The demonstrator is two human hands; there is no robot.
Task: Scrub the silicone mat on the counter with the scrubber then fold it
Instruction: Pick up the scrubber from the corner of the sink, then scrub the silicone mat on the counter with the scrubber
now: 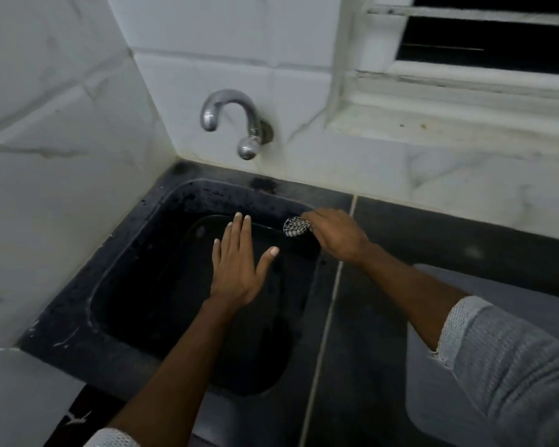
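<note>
A dark silicone mat [255, 343] with rounded corners lies over the black sink [123, 253] and reaches toward its front edge. My left hand [239, 269] rests flat on the mat, fingers spread and pointing away from me. My right hand [333, 233] holds a silvery mesh scrubber [296, 226] at the mat's far right corner, close to the sink's back rim. The mat is hard to tell from the sink in the dim light.
A chrome tap [236, 121] sticks out of the white tiled wall above the sink. Dark counter [400, 240] runs to the right, with a grey slab-like thing [484, 285] on it under my right forearm. A louvred window [484, 43] sits at the upper right.
</note>
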